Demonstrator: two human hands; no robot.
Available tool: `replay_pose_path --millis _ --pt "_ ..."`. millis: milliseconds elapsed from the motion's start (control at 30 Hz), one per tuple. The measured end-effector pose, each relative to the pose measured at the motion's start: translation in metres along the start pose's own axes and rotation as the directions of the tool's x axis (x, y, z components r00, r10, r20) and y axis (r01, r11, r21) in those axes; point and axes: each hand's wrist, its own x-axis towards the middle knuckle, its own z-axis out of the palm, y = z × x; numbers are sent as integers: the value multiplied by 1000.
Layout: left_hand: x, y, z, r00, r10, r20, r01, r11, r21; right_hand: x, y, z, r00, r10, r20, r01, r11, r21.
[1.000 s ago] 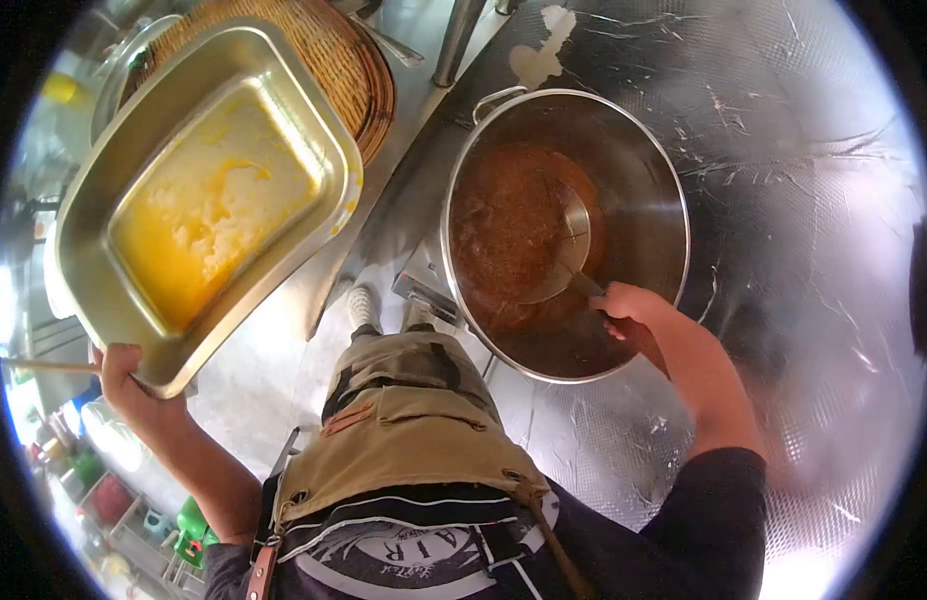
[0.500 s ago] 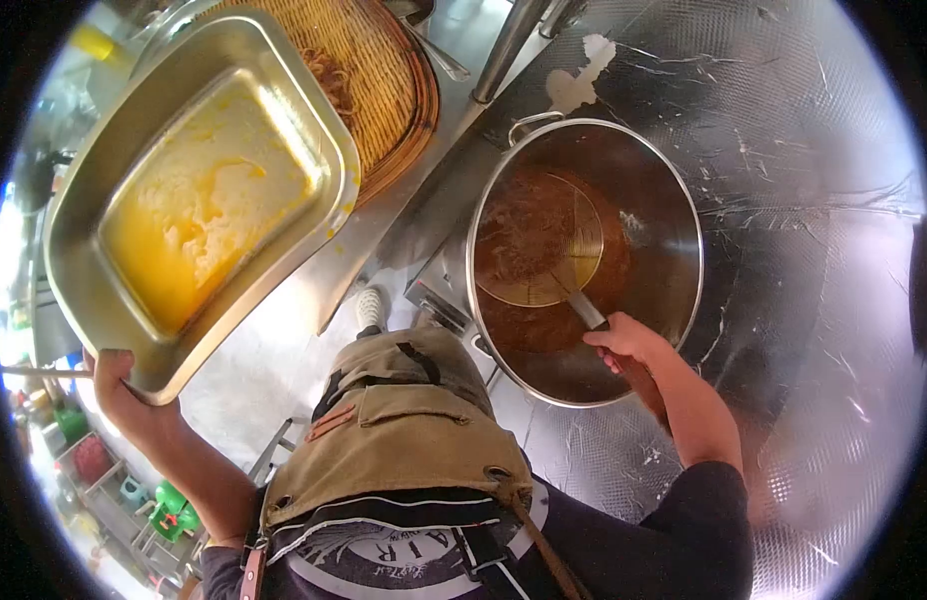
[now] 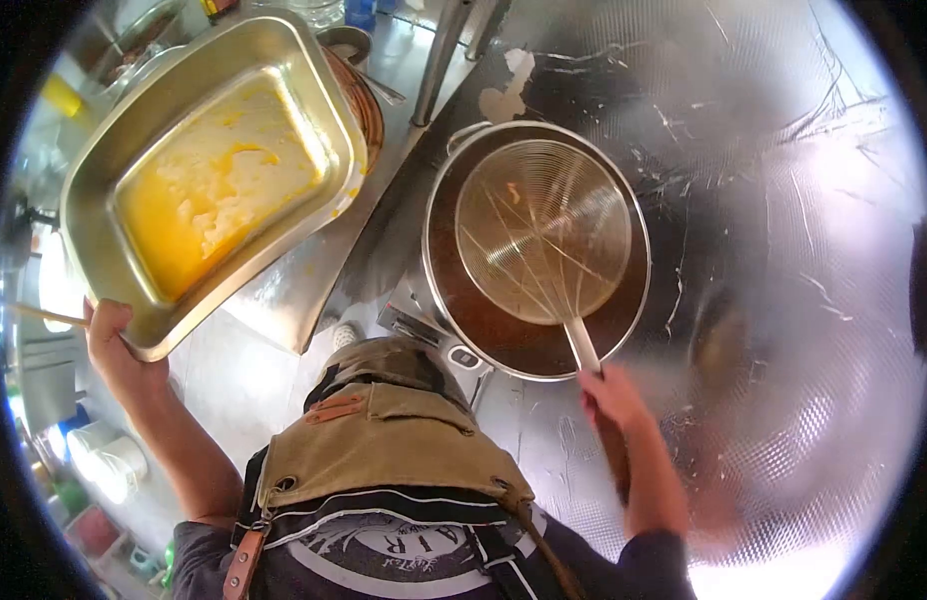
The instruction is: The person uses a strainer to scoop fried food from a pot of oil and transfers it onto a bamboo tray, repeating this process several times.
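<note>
A rectangular metal tray (image 3: 94, 225) with a yellow liquid film and pale residue is held up at the left, tilted. My left hand (image 3: 124, 345) is closed around its lower corner; a thin stick also sticks out leftward from this hand. My right hand (image 3: 612, 398) grips the handle of a round wire strainer (image 3: 544, 230), which is over the mouth of a deep steel pot (image 3: 639, 310). A small orange-brown bit lies in the strainer's mesh. Reddish-brown liquid (image 3: 494, 325) shows in the pot below it.
Behind the tray is a woven round basket (image 3: 369, 120), mostly hidden, beside a small metal container (image 3: 344, 43) with a utensil. A metal pipe (image 3: 446, 60) stands behind the pot. Foil-like textured sheeting (image 3: 784, 330) covers the right side. Shelves with items are at far left.
The strainer has come up out of the liquid and now sits higher over the pot. My right hand has moved down in view. The tray remains in my left hand, slightly shifted.
</note>
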Motion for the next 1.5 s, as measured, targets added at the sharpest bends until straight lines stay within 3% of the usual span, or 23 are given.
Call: replay_pose_path --millis 33,67,133,167,233,267,333,367,400,433,500,533,633,700,733,800,1000,1133,1267,1333,1433,1500 --pt "1 1 -3 1000 1 -12 -1 1000 3 -14 16 8 999 -6 -35 7 999 34" --pt "2 2 -8 1000 10 14 -10 1000 -4 -40 4 25 990 105 -92 -95 990 99" --pt "7 0 -15 995 28 97 -27 999 -17 -25 66 52 1000 -7 26 -3 931 365" --pt "8 -2 -14 997 -18 78 25 996 -85 -19 60 61 1000 -15 -8 17 958 287" --pt "22 -7 -21 989 69 134 -78 995 61 3 40 63 998 -58 -20 61 980 189" --pt "26 -9 -25 960 182 213 -229 947 224 11 44 67 995 -102 1 101 979 175" --pt "32 -14 -33 845 396 359 -531 702 475 -9 44 78 993 -103 -62 118 940 319" --pt "30 -4 -22 951 226 211 -270 941 206 -11 34 78 989 -125 -81 146 918 369" --pt "27 5 -13 990 -13 143 29 993 -110 -20 36 82 992 -106 -73 127 901 416" --pt "24 9 -7 997 -8 73 15 994 -105 -30 43 87 993 -91 -70 113 878 465" --pt "31 13 -8 997 -19 75 28 992 -120 -33 59 98 997 -52 -55 74 819 569" --pt "36 13 -13 997 -23 73 32 992 -124 -33 65 101 995 -50 -82 85 848 522" --pt "105 -17 -79 947 278 159 -314 903 294 -17 70 96 993 -85 -81 111 902 418" --pt "82 5 -51 997 70 -9 -71 992 -106 -35 53 101 993 -75 -95 112 870 479" --pt "64 19 -37 996 77 -36 -80 992 -95 -44 50 106 990 -43 -131 107 837 536" --pt "41 35 -23 993 65 -96 -83 977 -196 -26 82 104 997 -64 -43 77 795 601" --pt "64 33 -51 988 66 -136 -102 956 -274 -43 34 96 978 -75 -194 136 936 325" --pt "65 43 -74 975 66 -214 -126 952 -280 -76 -46 102 927 -347 -141 373 889 267" --pt "64 52 -100 953 112 -281 -189 946 -265 -74 -140 136 784 -602 -152 621 753 220" --pt "63 55 -116 952 105 -286 -178 954 -242 -56 -173 156 706 -692 -152 708 698 108" --pt "75 43 -146 943 99 -318 -191 944 -270 -40 -204 186 576 -772 -266 749 630 -205" --pt "66 48 -147 933 101 -344 -201 942 -269 -23 -212 190 405 -887 -220 753 460 -470"
